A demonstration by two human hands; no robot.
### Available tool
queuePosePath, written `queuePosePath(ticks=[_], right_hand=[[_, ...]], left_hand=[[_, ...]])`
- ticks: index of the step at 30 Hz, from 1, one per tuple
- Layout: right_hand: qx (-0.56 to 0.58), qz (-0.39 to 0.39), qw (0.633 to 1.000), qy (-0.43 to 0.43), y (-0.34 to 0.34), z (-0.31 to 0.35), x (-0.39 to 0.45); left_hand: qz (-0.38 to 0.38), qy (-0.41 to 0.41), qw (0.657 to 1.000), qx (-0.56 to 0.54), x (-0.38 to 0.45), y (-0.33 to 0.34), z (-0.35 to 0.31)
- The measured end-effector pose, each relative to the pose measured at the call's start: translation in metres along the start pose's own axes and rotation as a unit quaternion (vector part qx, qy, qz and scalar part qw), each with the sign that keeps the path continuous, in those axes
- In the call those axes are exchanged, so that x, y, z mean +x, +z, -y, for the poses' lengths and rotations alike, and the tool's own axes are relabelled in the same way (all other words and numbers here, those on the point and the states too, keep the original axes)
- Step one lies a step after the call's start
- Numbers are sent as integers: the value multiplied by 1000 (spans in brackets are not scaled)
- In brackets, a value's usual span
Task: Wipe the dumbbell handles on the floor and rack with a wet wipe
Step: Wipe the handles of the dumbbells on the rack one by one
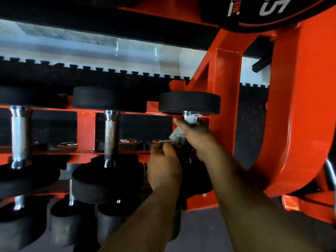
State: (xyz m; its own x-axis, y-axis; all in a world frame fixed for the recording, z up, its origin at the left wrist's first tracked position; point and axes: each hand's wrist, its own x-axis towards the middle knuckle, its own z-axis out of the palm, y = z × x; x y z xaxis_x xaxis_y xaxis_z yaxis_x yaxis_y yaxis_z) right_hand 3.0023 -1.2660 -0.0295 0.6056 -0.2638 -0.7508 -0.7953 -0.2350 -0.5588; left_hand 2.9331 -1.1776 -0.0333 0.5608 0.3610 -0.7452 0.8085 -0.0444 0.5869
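Note:
An orange dumbbell rack (227, 84) holds a row of black dumbbells with chrome handles. My right hand (197, 137) grips the handle of the rightmost dumbbell (190, 102) through a white wet wipe (192, 118), which bunches out above and below my fingers. Most of that handle is hidden under the hand and wipe. My left hand (164, 166) sits just below and to the left, fingers curled at the near end of the same dumbbell; what it holds is hidden. Two more dumbbell handles (111, 137) (20, 135) stand bare to the left.
A lower tier carries more dumbbells (107, 180), their black heads close to my forearms. Number-marked dumbbell ends (127, 141) show behind the rail. The rack's thick orange upright (300, 113) curves at the right, with a black weight (272, 10) overhead. Grey floor lies below.

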Motion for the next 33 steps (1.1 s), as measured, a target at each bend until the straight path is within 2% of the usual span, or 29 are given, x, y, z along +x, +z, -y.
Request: queuePosePath(ticks=[1,3,6,8,11,15,17,24,26,28,30,33], right_hand=[[-56,-17,998,-25,-2,-8,-7],[-101,0,994,-45,-5,-25,-17],[-4,31,999,-26,-9,-25,-16],[79,10,997,-25,-8,-15,-5],[140,0,990,-25,0,-8,8],[79,34,992,94,2,-21,3],[89,60,986,125,0,-27,2],[148,12,987,63,7,-1,24],[112,28,990,78,5,-12,21],[52,65,988,129,-1,-26,10],[44,93,983,151,-4,-29,7],[58,69,987,130,0,-14,19]], left_hand=[[2,-1,1000,0,0,0,0],[5,-2,1000,-3,0,-1,-1],[3,-4,1000,3,1,0,0],[2,-1,1000,6,1,0,0],[2,4,1000,5,0,0,0],[3,5,1000,4,0,0,1],[2,5,1000,0,1,-1,1],[1,12,1000,6,3,1,4],[2,12,1000,6,3,2,4],[4,10,1000,3,2,2,4],[3,7,1000,-1,3,1,5],[1,8,1000,2,3,3,7]])
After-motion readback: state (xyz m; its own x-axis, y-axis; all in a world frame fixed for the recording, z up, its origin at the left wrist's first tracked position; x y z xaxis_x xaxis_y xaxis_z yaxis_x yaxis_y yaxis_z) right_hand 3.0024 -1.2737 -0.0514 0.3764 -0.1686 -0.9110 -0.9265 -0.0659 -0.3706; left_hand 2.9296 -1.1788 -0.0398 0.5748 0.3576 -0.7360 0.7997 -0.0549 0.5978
